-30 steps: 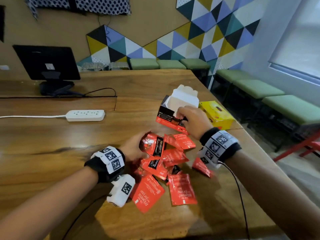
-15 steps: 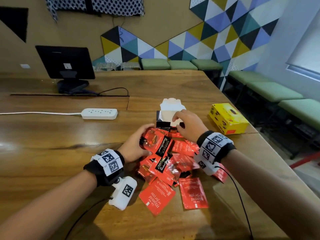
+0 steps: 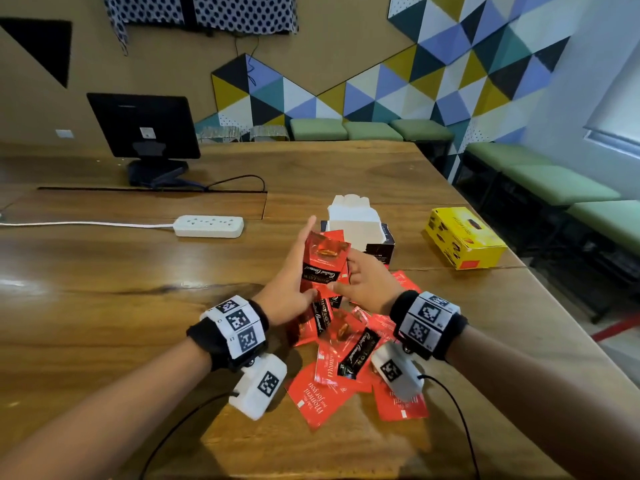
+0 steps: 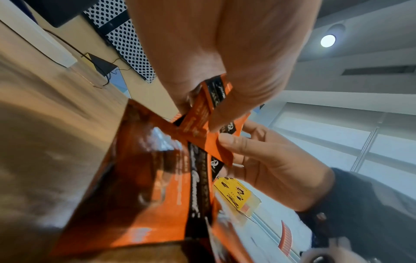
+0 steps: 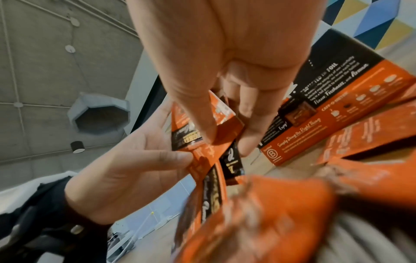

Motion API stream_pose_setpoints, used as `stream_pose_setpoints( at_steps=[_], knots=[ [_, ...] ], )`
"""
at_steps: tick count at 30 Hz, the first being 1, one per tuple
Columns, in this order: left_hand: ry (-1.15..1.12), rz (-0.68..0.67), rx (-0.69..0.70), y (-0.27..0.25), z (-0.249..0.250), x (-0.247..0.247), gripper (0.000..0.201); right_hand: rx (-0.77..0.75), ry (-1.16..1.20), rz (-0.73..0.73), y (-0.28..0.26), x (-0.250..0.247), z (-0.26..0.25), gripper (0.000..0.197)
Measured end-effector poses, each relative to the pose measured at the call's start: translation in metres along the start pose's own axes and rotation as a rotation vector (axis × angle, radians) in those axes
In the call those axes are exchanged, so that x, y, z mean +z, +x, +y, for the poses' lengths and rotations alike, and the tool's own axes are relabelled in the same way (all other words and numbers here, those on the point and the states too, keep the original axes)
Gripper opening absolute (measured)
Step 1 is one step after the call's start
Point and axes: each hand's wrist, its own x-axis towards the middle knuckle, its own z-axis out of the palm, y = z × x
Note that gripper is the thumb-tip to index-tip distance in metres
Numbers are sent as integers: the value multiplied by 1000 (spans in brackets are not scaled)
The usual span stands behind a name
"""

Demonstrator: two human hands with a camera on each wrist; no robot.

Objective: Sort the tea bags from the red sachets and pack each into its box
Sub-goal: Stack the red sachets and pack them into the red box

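While raised above the pile [image 3: 349, 362], red sachets [image 3: 323, 261] are pinched between left hand [image 3: 292, 289] and right hand [image 3: 369, 284] | open box [image 3: 360, 230] at 12 o'clock.

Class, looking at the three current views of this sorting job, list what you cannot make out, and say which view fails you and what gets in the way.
- Inside of the open box: head view, hidden by its raised white flap and the held sachets.
- How many sachets the left hand and right hand grip: they overlap in every view.
- Small print on the yellow box: too small in the head view.
- Lower pile of sachets: blurred in the right wrist view.
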Motion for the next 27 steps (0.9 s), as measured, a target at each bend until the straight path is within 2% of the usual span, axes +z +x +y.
stream_pose_setpoints(
  at_steps=[5,8,10,12,15,17,18,19,21,24,27],
  knots=[
    [93,-17,-89,-6,-4,-6,127,20,58,60,1,-3,0,39],
    [229,-29,-259,-13,-11,-13,137,55,81,96,0,-13,3,37],
    [311,-119,-370,-16,-17,-14,138,85,121,122,1,-22,7,36],
    [460,-238,-412,-15,-18,-14,124,100,142,129,0,-31,11,39],
    [583,-317,-416,-10,-19,-16,73,87,140,88,-6,-42,15,38],
    [558,-256,-392,-6,-20,-19,33,58,170,50,-12,-47,16,36],
    [529,-183,-369,-5,-20,-20,20,44,178,29,-15,-49,16,36],
    [487,-104,-338,-3,-20,-22,15,34,175,5,-17,-49,17,35],
    [373,-2,-295,0,-18,-23,19,33,123,-49,-19,-48,17,35],
    [154,-16,-313,0,-8,-20,17,33,76,-104,-17,-40,14,37],
    [-142,-61,-389,-2,1,-16,22,44,-20,-140,-8,-28,12,44]
  ],
)
